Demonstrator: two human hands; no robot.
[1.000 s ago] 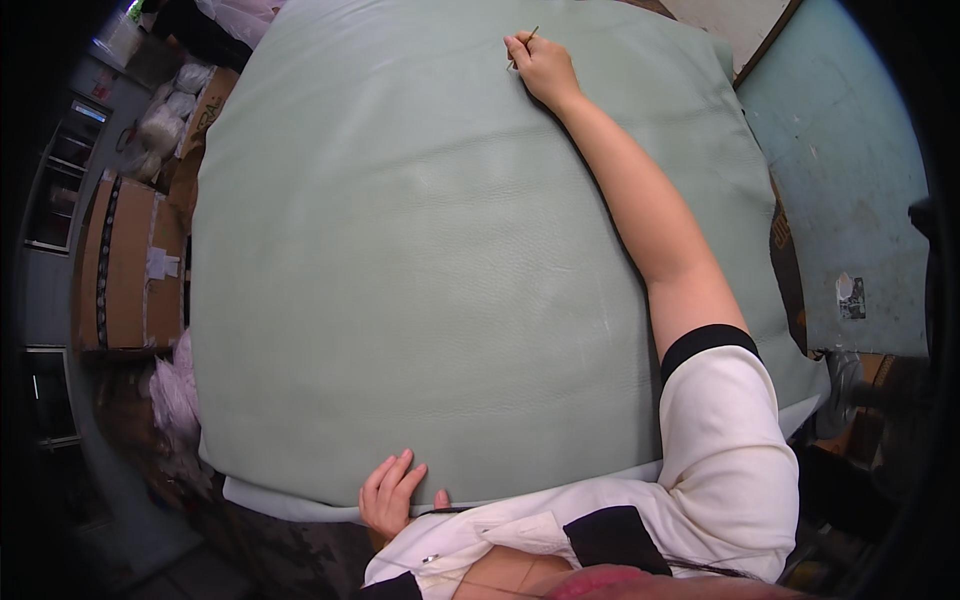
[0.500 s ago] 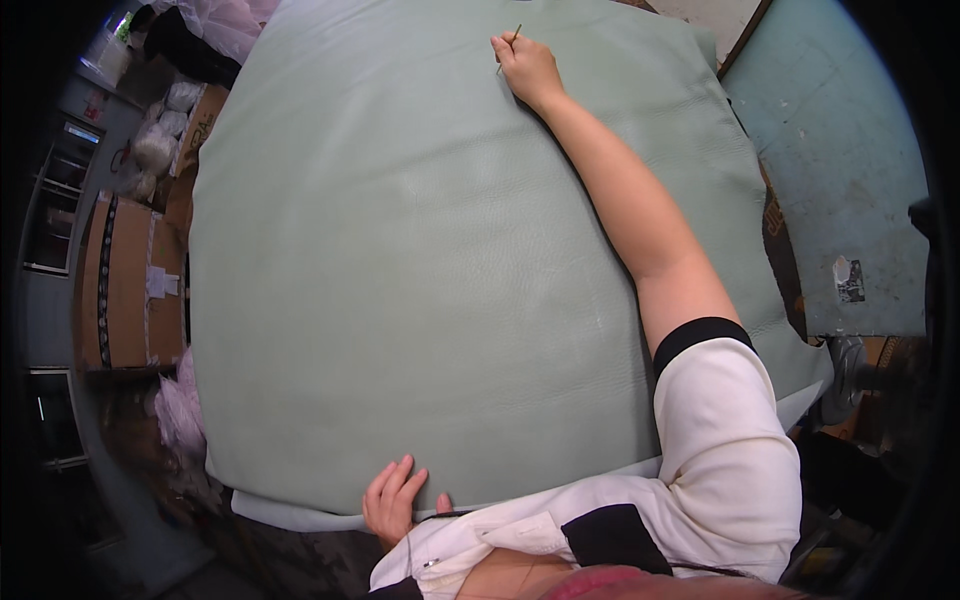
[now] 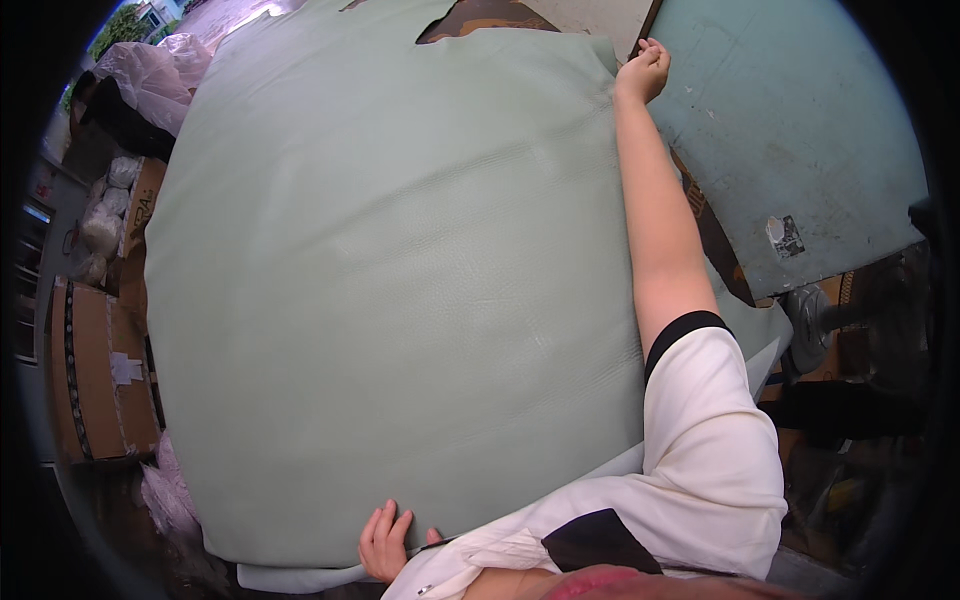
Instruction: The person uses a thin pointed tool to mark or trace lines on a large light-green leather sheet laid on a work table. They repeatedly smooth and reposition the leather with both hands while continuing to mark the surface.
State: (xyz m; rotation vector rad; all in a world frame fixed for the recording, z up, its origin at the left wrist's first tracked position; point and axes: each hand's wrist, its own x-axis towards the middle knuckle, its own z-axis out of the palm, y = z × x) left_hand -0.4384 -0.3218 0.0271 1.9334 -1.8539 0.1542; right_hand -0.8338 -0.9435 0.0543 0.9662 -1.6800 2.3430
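A large sheet of pale green leather, with fine grain and soft creases, covers the surface in front of me. My right hand is stretched to its far right corner, fingers curled closed. What they hold cannot be made out. At the near edge my left hand lies on the leather, fingers spread and nothing in them. Under that edge a paler layer shows.
A worn blue-green board adjoins the leather's right side. At left stand a cardboard box and wrapped bundles. Pinkish plastic lies near the left edge. A person in dark clothing is at far left.
My right hand has swept right, from the far middle of the leather to its far right corner. The thin stick seen in it earlier no longer shows clearly. My left hand stays at the near edge.
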